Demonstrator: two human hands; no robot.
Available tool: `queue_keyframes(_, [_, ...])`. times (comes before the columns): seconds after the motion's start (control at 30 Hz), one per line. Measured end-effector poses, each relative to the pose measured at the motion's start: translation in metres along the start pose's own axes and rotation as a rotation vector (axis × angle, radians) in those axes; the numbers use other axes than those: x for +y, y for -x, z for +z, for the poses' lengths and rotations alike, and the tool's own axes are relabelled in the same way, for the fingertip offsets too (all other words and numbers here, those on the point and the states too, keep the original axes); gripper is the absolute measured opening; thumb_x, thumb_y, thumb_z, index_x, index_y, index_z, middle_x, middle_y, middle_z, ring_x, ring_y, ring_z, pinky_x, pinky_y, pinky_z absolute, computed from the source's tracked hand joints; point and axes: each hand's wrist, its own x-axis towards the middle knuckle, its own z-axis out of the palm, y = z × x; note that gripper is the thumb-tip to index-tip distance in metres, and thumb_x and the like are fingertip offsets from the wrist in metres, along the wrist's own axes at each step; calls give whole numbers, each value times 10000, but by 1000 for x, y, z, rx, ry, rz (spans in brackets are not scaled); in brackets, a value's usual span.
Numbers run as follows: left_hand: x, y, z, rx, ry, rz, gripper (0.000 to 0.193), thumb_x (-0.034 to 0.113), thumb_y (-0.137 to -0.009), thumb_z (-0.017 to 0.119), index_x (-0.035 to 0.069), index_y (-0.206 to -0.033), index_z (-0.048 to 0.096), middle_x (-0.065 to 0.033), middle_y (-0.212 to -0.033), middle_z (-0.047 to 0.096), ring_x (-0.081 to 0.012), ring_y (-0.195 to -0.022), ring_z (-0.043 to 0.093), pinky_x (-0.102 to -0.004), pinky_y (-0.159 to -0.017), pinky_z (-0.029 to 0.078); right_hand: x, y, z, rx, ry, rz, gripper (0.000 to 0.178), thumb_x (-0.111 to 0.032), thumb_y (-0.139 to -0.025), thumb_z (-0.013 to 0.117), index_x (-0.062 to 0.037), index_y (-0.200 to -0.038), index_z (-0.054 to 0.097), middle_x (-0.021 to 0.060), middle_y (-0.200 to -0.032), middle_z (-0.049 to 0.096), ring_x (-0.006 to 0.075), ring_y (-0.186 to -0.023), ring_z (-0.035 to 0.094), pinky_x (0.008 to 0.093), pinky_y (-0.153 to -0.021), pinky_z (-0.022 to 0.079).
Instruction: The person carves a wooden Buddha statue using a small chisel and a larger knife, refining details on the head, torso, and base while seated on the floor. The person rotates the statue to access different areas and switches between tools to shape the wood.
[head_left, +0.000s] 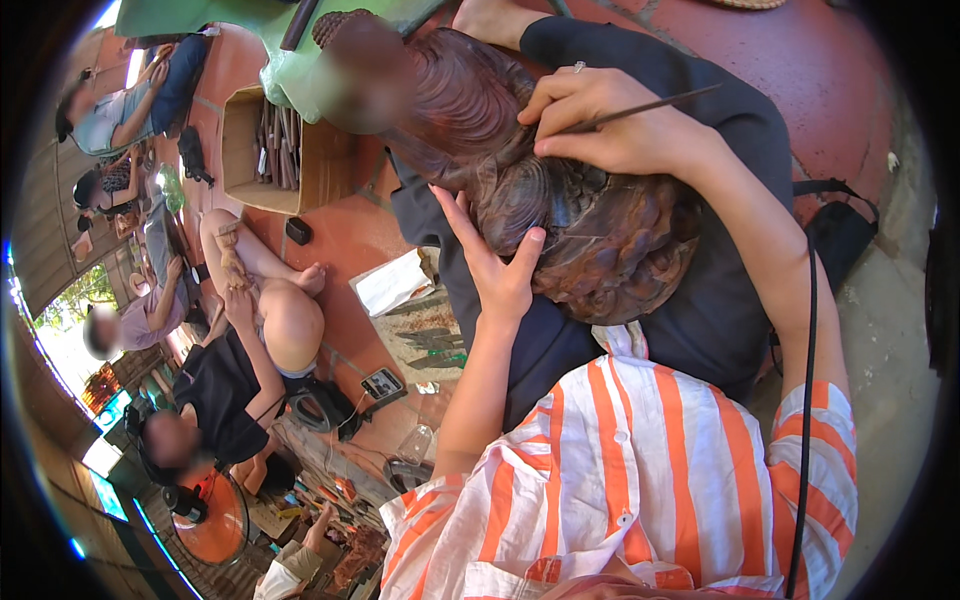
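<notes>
A dark reddish-brown carved wooden statue (pixel 510 205) of a robed seated figure lies tilted across my lap, its head toward the upper left. In my right hand (pixel 625 125) a thin dark rod-like tool (pixel 660 103) is pinched, its far end reaching back over the wrist. Those fingertips are close against the carved robe, and the tool's working tip is hard to make out there. My left hand (pixel 497 275) rests along the statue's near side, thumb and forefinger spread apart in a V; its other fingers are partly hidden.
On the tiled floor to the left stand a cardboard box (pixel 245 150) of long tools and a board (pixel 420 325) with white paper and several dark flat tools. A co-worker (pixel 235 380) sits beyond, holding a small carving (pixel 232 262). A black cable (pixel 806 420) hangs along my right arm.
</notes>
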Motion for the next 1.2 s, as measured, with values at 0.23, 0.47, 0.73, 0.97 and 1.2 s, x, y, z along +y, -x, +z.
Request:
queue_keyframes(0.23, [-4,1,0,15,33,-1,1120,205,-777,744,23,-1529,-65,-312,-1509,173,-343,-1390,257,-402,-1144,180,-2,0,0,0,25,-31,117,-123,-815,707,-17,-859,720,100,-1036,686,259,-964,629,359,-848,477])
queue_keyframes(0.47, [-3,0,-1,16,11,-5,1122,214,-774,746,19,-1529,-61,-313,-1513,163,-346,-1398,245,-402,-1146,172,11,1,1,33,-151,18,105,-105,-809,705,-16,-863,721,102,-1035,685,254,-952,640,357,-836,489])
queue_keyframes(0.73, [-1,0,0,13,19,-22,1123,222,-773,745,17,-1528,-61,-304,-1524,143,-350,-1411,221,-412,-1151,161,10,-5,-6,-36,-142,18,117,-73,-825,684,41,-843,698,114,-1017,700,249,-946,642,369,-853,498])
queue_keyframes(0.97, [-1,1,1,21,43,-25,1126,218,-769,747,24,-1531,-59,-306,-1518,156,-346,-1403,236,-410,-1148,171,3,-8,-7,-85,-169,54,114,-71,-817,692,41,-842,698,124,-1012,691,249,-936,641,366,-839,501])
queue_keyframes(1.2, [-4,2,0,22,10,-13,1125,217,-772,748,29,-1532,-60,-307,-1518,160,-342,-1402,240,-406,-1148,173,7,-11,-13,-77,-244,122,131,-77,-819,688,54,-836,688,124,-956,688,241,-911,648,326,-810,509])
